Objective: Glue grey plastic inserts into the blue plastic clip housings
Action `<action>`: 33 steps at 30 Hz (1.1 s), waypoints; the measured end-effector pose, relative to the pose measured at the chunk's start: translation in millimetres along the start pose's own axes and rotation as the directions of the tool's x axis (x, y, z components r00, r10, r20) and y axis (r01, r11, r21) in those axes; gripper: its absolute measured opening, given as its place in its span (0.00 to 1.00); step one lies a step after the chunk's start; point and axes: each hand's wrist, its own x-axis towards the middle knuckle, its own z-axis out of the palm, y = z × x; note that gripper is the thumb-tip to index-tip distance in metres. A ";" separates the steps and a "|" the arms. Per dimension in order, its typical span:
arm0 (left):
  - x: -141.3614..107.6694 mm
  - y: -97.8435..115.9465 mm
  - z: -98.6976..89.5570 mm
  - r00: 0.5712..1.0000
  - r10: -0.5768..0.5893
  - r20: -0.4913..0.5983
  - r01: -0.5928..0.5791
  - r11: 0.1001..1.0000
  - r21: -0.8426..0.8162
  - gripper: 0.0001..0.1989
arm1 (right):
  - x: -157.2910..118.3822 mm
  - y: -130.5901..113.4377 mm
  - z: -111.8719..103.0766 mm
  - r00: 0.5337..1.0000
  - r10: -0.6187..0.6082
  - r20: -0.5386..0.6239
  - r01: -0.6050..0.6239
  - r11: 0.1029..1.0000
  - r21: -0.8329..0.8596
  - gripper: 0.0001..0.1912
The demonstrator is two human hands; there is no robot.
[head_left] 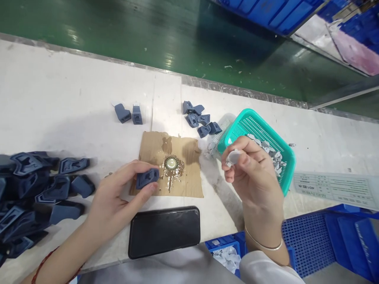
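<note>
My left hand (118, 191) is closed around a dark blue-grey plastic part (147, 178) with a recessed face turned up. It hovers at the left edge of a piece of brown cardboard (189, 185). On that cardboard sits a bottle cap (171, 163) with shiny wet liquid around it. Between the thumb and fingers of my right hand (256, 169) is a small light grey plastic piece (233, 157). This hand is in front of a green basket (247, 114) that holds several similar grey pieces (266, 146).
Loose blue-grey parts (56, 189) are heaped at the left; several more (198, 118) lie behind the cardboard. A black phone (165, 232) lies at the front edge. A labelled strip (334, 187) lies right of the basket. Blue crates (314, 240) stand below, and a green belt (133, 35) runs behind.
</note>
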 end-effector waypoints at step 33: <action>3.7 3.4 7.0 0.999 0.025 0.037 -0.025 1.000 0.009 0.07 | 13.3 43.8 25.6 0.979 -0.066 0.194 0.144 0.896 -0.421 0.12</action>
